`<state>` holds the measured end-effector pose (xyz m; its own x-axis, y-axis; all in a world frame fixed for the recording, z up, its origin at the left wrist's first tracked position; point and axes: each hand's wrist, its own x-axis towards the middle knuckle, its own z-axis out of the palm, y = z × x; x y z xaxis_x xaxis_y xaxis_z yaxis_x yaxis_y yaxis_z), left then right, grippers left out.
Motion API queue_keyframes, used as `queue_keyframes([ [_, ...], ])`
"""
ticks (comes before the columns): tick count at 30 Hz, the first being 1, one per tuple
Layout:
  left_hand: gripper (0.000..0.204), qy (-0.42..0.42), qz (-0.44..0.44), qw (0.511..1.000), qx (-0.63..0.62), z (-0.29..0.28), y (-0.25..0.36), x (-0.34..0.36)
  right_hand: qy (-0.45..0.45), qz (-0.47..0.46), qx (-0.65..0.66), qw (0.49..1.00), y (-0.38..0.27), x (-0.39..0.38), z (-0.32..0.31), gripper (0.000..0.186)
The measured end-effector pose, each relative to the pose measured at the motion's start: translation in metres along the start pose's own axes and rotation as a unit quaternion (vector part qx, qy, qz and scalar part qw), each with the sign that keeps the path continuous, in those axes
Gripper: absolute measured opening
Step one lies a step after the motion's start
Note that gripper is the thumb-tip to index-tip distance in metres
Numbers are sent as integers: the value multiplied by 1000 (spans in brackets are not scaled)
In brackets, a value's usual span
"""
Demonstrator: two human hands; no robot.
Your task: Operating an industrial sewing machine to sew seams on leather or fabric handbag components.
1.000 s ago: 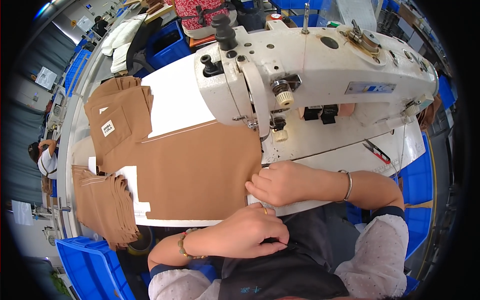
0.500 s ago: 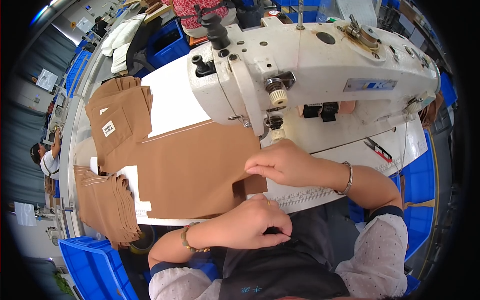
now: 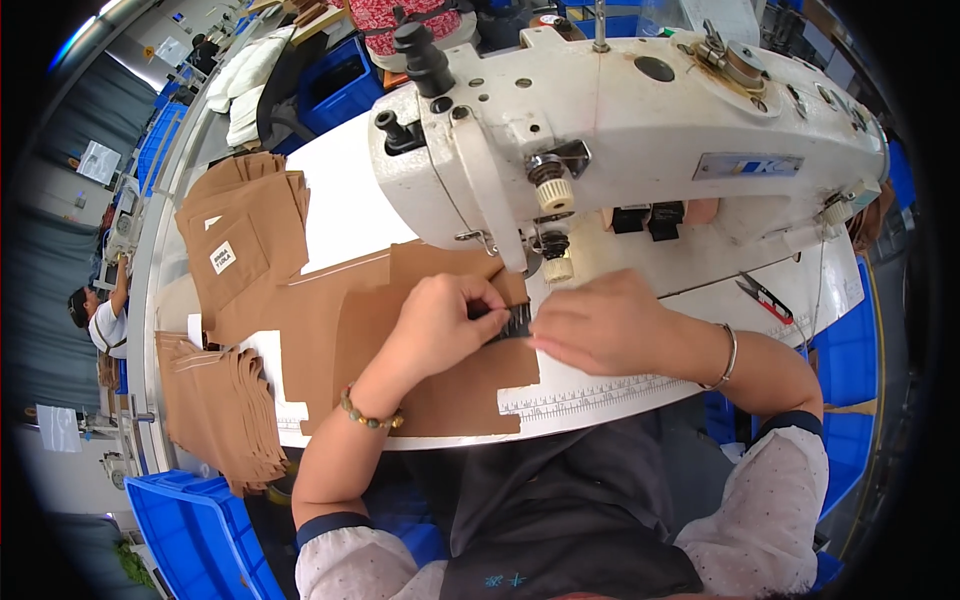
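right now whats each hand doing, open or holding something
Left hand: fingers pinched shut on a small dark label over the brown fabric.
Right hand: open, flat beside the label.

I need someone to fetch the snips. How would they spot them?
Start at the white sewing machine and look below its right end, on the white table. The snips lie there alone, small, black-bladed with red handles, right of the right hand.
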<state>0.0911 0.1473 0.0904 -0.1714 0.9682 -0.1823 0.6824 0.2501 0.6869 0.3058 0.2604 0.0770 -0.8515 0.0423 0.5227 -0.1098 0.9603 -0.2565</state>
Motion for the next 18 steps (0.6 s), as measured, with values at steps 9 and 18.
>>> queue_keyframes([
  [9,11,10,-37,999,-3,-8,3,26,-77,-138,2,987,-3,-20,26,18],
  [18,11,20,-19,1000,-11,-10,7,23,-52,-141,17,988,-4,-19,28,17],
])
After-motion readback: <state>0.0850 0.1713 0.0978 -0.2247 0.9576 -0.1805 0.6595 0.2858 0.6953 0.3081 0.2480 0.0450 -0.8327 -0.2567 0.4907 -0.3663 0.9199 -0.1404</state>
